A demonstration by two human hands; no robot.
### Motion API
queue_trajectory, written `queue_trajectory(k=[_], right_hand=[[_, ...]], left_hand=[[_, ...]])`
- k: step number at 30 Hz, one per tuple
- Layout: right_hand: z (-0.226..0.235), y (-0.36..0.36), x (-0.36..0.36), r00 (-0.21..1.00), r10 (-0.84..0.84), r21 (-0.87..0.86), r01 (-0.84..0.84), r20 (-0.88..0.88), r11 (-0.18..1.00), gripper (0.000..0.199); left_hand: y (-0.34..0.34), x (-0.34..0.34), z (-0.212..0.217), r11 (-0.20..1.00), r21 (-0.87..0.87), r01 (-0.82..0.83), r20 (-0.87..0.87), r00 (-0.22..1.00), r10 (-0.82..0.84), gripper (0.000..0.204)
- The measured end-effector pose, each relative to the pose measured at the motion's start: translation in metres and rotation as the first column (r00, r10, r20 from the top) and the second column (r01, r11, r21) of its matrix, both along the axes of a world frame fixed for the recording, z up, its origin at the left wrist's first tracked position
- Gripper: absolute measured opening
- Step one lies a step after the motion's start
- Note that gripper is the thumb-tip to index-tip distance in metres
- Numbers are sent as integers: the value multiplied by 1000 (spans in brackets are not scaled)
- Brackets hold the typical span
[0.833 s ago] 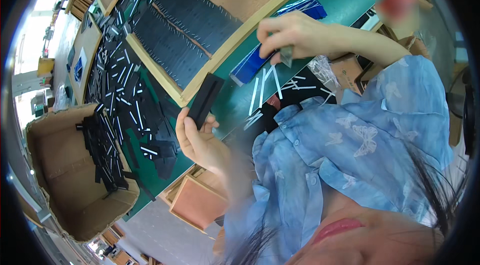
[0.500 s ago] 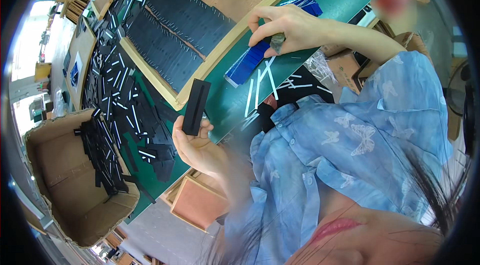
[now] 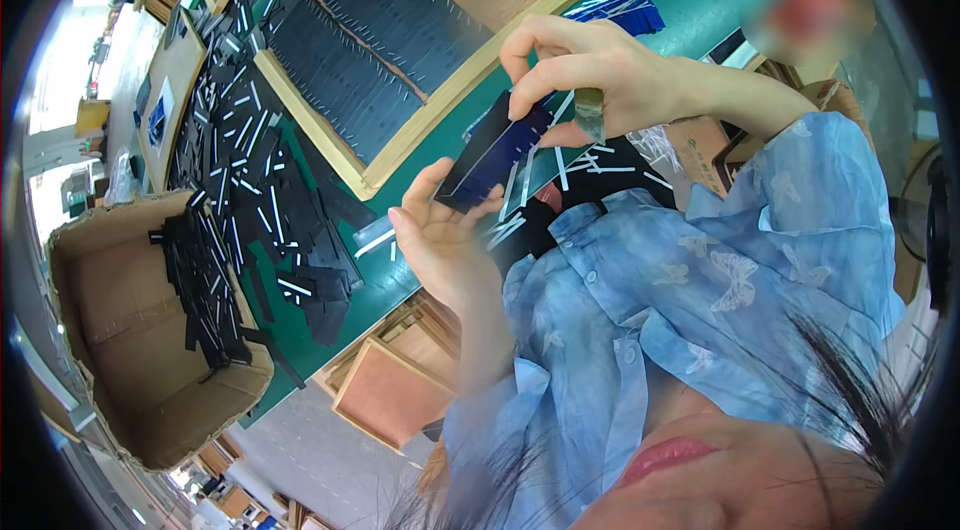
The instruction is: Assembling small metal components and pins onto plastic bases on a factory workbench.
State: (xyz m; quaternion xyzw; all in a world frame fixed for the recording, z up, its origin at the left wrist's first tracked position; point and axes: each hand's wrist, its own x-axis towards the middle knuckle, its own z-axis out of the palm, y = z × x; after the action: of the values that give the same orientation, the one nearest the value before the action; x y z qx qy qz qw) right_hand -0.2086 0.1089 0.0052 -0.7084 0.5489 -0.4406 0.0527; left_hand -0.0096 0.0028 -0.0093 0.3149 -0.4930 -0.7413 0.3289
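A dark rectangular strip with a deep-blue lower side (image 3: 492, 158) spans my two hands over the near table edge. My left hand (image 3: 440, 240) holds its lower-left end between thumb and fingers. At the upper-right end my right hand (image 3: 600, 70) pinches it with thumb and fingertips. A greenish-brown wrap (image 3: 590, 113) sits on a finger of that hand. Thin white strips (image 3: 600, 158) lie below the piece, and a pale translucent strip (image 3: 375, 236) shows beside my left fingertips. Whether the blue stack still lies behind the held piece is hard to tell.
A wooden-framed board (image 3: 360, 180) with rows of dark sheets lies beyond my hands. Another blue bundle (image 3: 620, 10) rests by its edge. Loose black and white strips (image 3: 240, 150) cover the table's left; a cardboard box (image 3: 90, 330) holds more. Wooden frames (image 3: 395, 395) stand below the table.
My left hand has moved right and up with the black piece. My right hand has come off the blue stack and now meets the left at the strip, where blue shows along its side.
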Motion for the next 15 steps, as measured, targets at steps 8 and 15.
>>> queue_trajectory(k=[8, 15], right_hand=[[3, 1, 3, 1000, -26, 19, 26, 8, 999, 42], [11, 3, 7, 997, -73, 109, 71, 11, 992, 38]], left_hand=[[4, -1, 3, 1000, 11, -2, -8, 1000, 2, 61], [8, 0, 6, 999, 3, 41, -48, 998, -41, 55]])
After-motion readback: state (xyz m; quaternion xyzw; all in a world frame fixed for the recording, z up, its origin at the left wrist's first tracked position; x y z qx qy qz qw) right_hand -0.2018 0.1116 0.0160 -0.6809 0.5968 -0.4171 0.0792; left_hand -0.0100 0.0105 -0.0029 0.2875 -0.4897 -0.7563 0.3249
